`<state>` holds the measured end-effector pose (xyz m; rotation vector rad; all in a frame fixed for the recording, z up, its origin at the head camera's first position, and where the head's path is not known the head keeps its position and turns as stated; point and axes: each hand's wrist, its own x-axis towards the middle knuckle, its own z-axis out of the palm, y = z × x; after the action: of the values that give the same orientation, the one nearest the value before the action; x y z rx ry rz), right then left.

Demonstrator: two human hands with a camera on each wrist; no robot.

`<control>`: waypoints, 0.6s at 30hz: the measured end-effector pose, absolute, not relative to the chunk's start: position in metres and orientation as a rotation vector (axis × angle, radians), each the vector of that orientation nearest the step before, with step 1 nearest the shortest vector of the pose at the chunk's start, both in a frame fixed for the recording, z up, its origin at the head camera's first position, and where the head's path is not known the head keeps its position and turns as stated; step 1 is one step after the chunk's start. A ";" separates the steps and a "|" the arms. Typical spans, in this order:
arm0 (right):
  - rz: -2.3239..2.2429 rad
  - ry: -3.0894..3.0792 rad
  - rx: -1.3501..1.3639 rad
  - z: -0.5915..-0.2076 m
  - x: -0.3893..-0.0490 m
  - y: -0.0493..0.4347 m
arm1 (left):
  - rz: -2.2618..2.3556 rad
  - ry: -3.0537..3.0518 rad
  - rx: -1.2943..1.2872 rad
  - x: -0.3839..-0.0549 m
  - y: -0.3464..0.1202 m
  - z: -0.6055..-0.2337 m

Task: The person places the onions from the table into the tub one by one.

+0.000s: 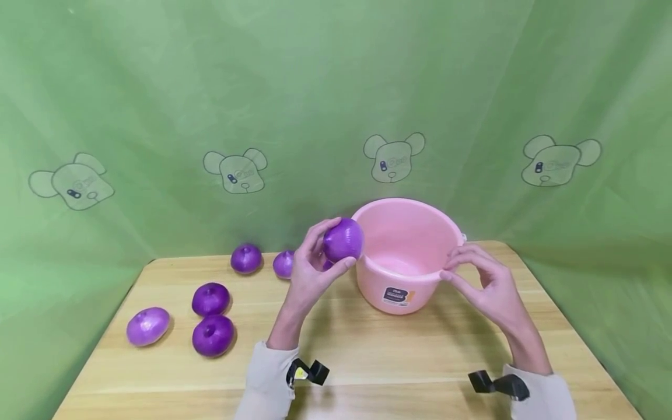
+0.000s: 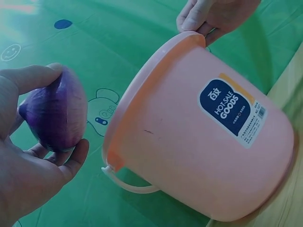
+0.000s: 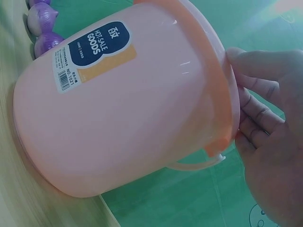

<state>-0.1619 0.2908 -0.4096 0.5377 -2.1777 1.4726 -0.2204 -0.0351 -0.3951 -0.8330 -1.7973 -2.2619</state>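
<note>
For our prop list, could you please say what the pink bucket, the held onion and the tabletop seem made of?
Pink bucket: probably plastic, smooth and softly shiny with a moulded look.
Held onion: probably natural, papery and shiny with fine streaks, though imitation is possible.
Tabletop: wood or wood-look laminate, smooth, with pale grain.

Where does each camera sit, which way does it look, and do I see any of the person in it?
Head: on the head, looking forward and down at the table and pink bucket; left hand, right hand and sleeves show.
Left wrist: on that wrist, looking past the left hand's purple onion at the bucket's outside; the right hand shows too.
Right wrist: on that wrist, looking at the bucket and the right hand pinching its rim.
Both wrist views share the bucket's label.
</note>
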 end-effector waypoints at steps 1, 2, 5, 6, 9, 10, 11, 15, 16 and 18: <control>1.462 -2.181 0.539 -0.410 -0.162 0.291 | -2.268 -1.795 -0.828 -0.220 -0.034 -0.396; 1.455 -2.183 0.540 -0.410 -0.162 0.291 | -2.273 -1.794 -0.824 -0.220 -0.033 -0.396; 1.459 -2.178 0.542 -0.410 -0.162 0.291 | -2.281 -1.787 -0.811 -0.220 -0.030 -0.398; 1.455 -2.179 0.543 -0.410 -0.162 0.291 | -2.282 -1.786 -0.806 -0.220 -0.029 -0.398; 1.456 -2.175 0.547 -0.410 -0.162 0.290 | -2.271 -1.784 -0.799 -0.220 -0.026 -0.399; 1.447 -2.176 0.550 -0.410 -0.162 0.290 | -2.265 -1.782 -0.799 -0.220 -0.025 -0.400; 1.442 -2.176 0.554 -0.409 -0.162 0.290 | -2.257 -1.781 -0.799 -0.220 -0.024 -0.400; 1.427 -2.173 0.567 -0.409 -0.162 0.289 | -2.240 -1.753 -0.831 -0.220 -0.020 -0.401; 1.426 -2.172 0.568 -0.409 -0.161 0.289 | -2.238 -1.743 -0.842 -0.220 -0.019 -0.401; 1.433 -2.170 0.565 -0.409 -0.161 0.290 | -2.232 -1.721 -0.868 -0.221 -0.016 -0.401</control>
<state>-0.1613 0.2897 -0.4091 0.5646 -2.1699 1.4325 -0.2210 -0.0165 -0.4013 -0.8676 -1.7209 -2.2325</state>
